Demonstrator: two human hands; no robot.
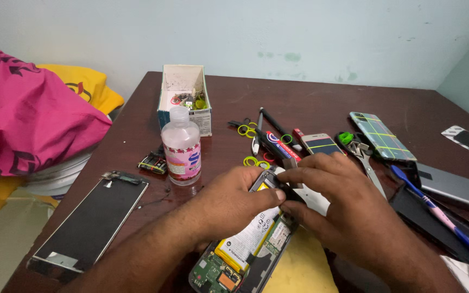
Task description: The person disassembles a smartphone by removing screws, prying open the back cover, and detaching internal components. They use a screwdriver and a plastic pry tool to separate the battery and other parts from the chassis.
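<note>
An opened phone (245, 249) lies near the table's front edge, with its white and yellow battery and green circuit board showing. My left hand (232, 201) rests on its upper part, thumb pressed against the top end. My right hand (343, 201) comes in from the right, and its fingertips pinch a small dark part at the phone's top. Both hands meet there and hide the upper end of the phone. A yellow sheet (305, 266) lies under the phone.
A detached phone screen (90, 220) lies at the left. A clear bottle (181, 145) and an open cardboard box of small parts (183, 97) stand behind. Pens, coloured rings, tweezers, other phones (382, 135) and a toothbrush (441, 214) crowd the right. Pink cloth (23, 114) lies off the table's left edge.
</note>
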